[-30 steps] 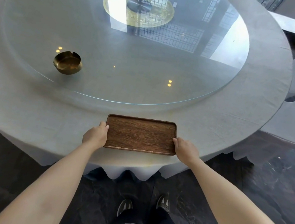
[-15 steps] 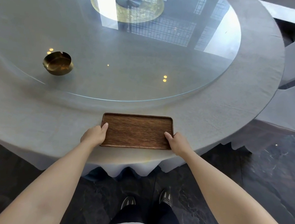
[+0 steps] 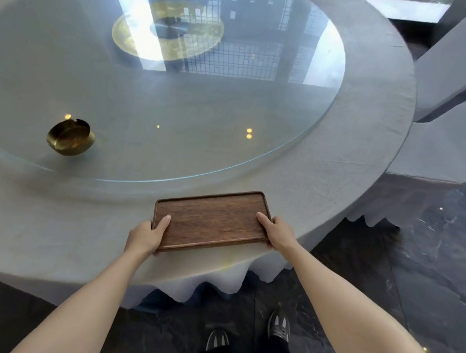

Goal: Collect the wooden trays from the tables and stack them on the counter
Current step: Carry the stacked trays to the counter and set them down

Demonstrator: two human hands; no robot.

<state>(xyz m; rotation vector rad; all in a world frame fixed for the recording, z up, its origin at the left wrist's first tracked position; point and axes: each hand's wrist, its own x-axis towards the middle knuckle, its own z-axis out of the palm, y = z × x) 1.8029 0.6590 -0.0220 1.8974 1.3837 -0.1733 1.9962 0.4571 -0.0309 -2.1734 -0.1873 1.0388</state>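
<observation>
Round grey desk (image 3: 46, 227): my left hand (image 3: 145, 234) and right hand (image 3: 277, 232) grip the dark rimmed tray (image 3: 212, 220) at the near edge.

Both thumbs are hooked over the tray (image 3: 211, 220) rim now, left hand (image 3: 145, 235) and right hand (image 3: 277, 232) gripping instead of just touching the ends. Tray's skewed, right end swung farther away.
</observation>
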